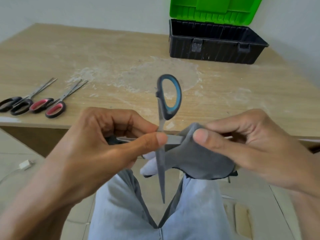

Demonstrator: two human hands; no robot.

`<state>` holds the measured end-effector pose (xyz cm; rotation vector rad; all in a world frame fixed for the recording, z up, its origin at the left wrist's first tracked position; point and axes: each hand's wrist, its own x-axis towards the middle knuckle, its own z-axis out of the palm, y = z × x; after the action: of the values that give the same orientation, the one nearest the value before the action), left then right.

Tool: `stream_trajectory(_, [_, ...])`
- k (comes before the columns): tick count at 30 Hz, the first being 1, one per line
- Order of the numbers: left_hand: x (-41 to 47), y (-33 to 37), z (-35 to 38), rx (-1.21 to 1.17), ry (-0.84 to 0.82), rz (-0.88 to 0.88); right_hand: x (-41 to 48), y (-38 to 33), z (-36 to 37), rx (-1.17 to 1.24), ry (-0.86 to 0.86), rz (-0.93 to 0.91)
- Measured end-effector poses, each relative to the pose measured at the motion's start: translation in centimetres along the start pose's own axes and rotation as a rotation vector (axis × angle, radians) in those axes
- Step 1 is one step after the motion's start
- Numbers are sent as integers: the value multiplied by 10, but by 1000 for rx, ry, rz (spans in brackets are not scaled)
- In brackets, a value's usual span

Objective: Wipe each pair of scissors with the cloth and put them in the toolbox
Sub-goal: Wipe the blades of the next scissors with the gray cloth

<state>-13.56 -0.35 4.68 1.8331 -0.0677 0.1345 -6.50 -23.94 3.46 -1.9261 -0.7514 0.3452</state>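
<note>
My left hand (110, 144) pinches an opened pair of blue-handled scissors (170, 96) near the pivot, in front of the table's near edge. One blade points down toward my lap; the other runs sideways to the right. My right hand (251, 146) holds a grey cloth (197, 160) folded over that sideways blade. The black toolbox (214, 47) stands open at the back right of the table, its green lid (214, 9) upright. Two more pairs lie at the table's left edge: black-handled scissors (17, 105) and red-handled scissors (50, 107).
The wooden table (121, 54) has pale dusty smears across its middle. A white plug and cable (26, 164) lie on the tiled floor at the left. My legs in light trousers (138, 213) are below the hands.
</note>
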Motion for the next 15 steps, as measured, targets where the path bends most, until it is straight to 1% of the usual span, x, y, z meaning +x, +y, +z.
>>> stream_trajectory(3, [1,0,3,10,9,-7,3,3,10,-69,-27,-9])
stream_trajectory(6, [1,-5,1,-39,49,-38,3,4,10,-25,-9,-8])
stream_trajectory(10, [2,-7,0,-67,16,-54,2,5,16,16,40,-62])
stream_trajectory(15, [3,-3,3,-34,8,-30,0,6,16,-105,119,-77])
